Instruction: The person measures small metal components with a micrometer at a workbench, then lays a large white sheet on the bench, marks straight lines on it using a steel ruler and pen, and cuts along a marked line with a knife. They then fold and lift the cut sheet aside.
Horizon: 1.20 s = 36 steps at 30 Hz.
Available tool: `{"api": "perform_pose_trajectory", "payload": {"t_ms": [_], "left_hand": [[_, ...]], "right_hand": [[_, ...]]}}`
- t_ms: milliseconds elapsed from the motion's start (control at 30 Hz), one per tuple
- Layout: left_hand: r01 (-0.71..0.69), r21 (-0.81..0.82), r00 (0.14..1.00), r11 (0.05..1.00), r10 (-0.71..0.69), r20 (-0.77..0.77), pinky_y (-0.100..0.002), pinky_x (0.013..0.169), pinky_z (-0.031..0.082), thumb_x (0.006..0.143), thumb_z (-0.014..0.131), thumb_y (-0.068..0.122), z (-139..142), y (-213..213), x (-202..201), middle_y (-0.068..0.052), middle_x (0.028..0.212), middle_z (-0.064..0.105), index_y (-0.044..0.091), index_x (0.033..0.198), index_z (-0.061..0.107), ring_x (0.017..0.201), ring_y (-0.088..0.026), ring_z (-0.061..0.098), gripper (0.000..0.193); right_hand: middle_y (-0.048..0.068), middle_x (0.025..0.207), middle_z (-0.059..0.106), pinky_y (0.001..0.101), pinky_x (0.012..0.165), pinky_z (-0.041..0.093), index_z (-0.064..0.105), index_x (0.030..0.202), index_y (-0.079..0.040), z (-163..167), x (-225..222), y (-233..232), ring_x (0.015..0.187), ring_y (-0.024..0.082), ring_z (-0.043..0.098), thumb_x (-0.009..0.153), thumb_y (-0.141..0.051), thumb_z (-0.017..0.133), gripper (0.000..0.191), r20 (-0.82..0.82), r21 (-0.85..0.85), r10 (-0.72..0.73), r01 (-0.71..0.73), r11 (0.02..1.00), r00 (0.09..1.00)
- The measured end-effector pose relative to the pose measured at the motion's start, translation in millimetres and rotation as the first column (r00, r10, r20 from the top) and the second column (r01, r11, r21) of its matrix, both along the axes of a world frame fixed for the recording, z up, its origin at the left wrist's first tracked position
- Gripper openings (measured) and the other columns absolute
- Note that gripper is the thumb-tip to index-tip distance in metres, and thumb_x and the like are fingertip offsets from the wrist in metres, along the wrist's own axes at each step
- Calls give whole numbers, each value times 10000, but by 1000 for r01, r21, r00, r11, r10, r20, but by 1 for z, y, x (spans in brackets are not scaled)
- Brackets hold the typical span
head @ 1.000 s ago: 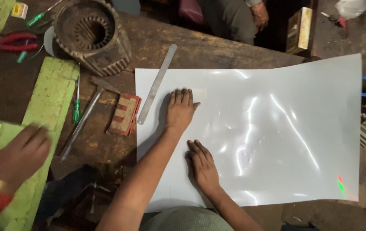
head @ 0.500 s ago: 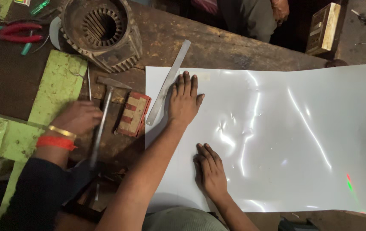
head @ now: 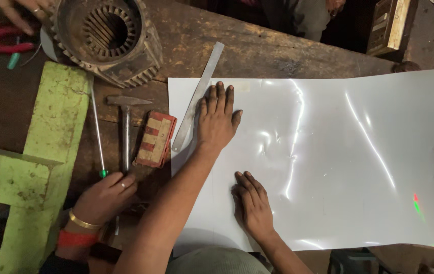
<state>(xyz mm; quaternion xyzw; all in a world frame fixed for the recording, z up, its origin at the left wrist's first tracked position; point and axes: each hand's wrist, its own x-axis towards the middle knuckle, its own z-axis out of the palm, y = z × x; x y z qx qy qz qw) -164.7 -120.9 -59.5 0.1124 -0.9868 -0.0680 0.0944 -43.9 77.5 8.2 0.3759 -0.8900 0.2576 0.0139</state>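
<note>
On the worn wooden workbench (head: 278,48), a large glossy white sheet (head: 339,162) lies flat and covers most of the right half, its left edge running down past the bench's middle and its near edge reaching the person's lap. The left hand (head: 218,117) rests palm down near the sheet's far left corner, fingers together and stretched out, holding nothing. Its thumb side lies just beside a steel ruler (head: 198,96) that slants across the sheet's left edge, one end on the bare wood toward the far edge. The right hand (head: 251,205) presses flat on the sheet closer to the near edge, fingers slightly spread, also empty.

Left of the sheet sits a small red and tan block (head: 155,139), possibly a worn brush or pad; the view is too dim to be sure. Beside it lies a hammer (head: 126,127) with its head toward the far edge, and next to that a thin screwdriver (head: 97,137) with a green handle tip. Another person's hand (head: 106,195), with a gold bangle and a red band at the wrist, curls around the hammer's handle end. A finned motor stator housing (head: 106,38) stands at the far left corner, and a green painted frame (head: 39,162) runs along the left edge.
</note>
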Motion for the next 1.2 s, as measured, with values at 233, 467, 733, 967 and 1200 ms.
{"api": "perform_pose_trajectory", "payload": {"t_ms": [233, 467, 733, 967, 1200], "left_hand": [[-7, 20, 1000, 1000, 7, -13, -540, 1181, 320, 1042, 464, 497, -7, 1, 1, -201, 1631, 339, 67, 1585, 371, 1501, -367, 325, 699], [48, 0, 998, 999, -48, -47, -520, 1200, 347, 1042, 513, 443, -8, -5, -1, -252, 1571, 416, 13, 1541, 418, 1488, -428, 354, 667], [125, -151, 991, 981, -116, 67, -576, 1122, 368, 915, 606, 392, 5, 1, -25, -374, 1330, 502, 135, 1539, 463, 1254, -571, 489, 689], [142, -167, 973, 976, -106, 205, -585, 1069, 389, 834, 639, 506, 11, 3, -35, -332, 1294, 530, 179, 1533, 472, 1197, -554, 519, 790], [132, -201, 969, 971, -84, 232, -575, 1047, 403, 849, 639, 495, 8, 5, -39, -297, 1283, 542, 196, 1536, 479, 1182, -541, 528, 766]], "right_hand": [[154, 1376, 627, 438, 1062, 456, 631, 1062, -20, 0, -2, -3, 1316, 343, 575, 884, -11, 677, 184, 7, 4, -8, 8, 1000, 1000], [142, 1155, 689, 426, 923, 519, 676, 1078, -40, -8, -17, 0, 1106, 352, 642, 911, -1, 655, 174, 247, -129, -168, 204, 970, 954], [174, 1008, 721, 408, 772, 567, 719, 1104, -17, -36, -181, -43, 874, 356, 705, 965, -50, 709, 144, 105, -217, -290, 307, 927, 951], [149, 952, 714, 440, 772, 562, 754, 1061, -42, -38, -228, -70, 860, 357, 683, 947, -79, 711, 128, -26, -142, -234, 229, 963, 972], [138, 945, 708, 460, 778, 543, 758, 1018, -58, -40, -240, -71, 872, 358, 660, 932, -61, 677, 117, -86, -15, -142, 142, 990, 986]]}}
